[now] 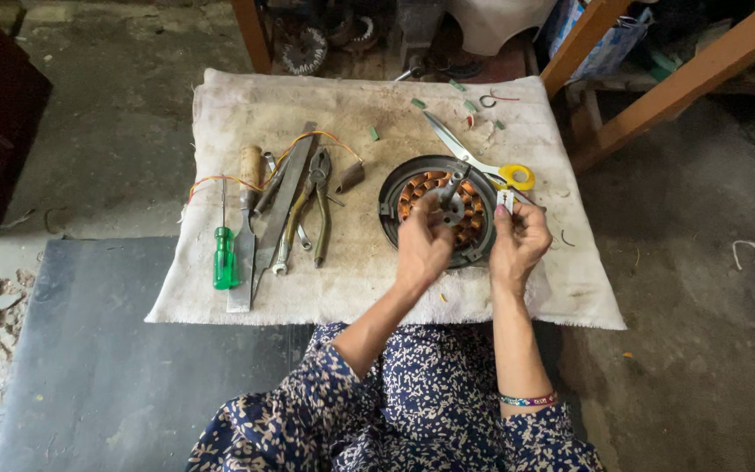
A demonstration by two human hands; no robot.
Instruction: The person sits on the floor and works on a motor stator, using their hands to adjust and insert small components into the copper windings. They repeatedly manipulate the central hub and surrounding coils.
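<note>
A round motor stator (441,207) with copper windings and a dark outer ring lies on a dirty white cloth (360,288). My left hand (421,245) rests on its near side, fingertips pinched at the windings beside the centre shaft. My right hand (517,240) hovers at the stator's right edge and holds a small flat white piece (506,201) upright between thumb and fingers. Scissors with yellow handles (482,162) lie against the stator's far right rim.
On the left of the cloth lie a green-handled screwdriver (224,253), a wooden-handled chisel (245,227), a flat file (283,201), a spanner, pliers (315,205) and orange wire. Small green sleeve bits are scattered at the far edge. Wooden legs (657,83) stand far right.
</note>
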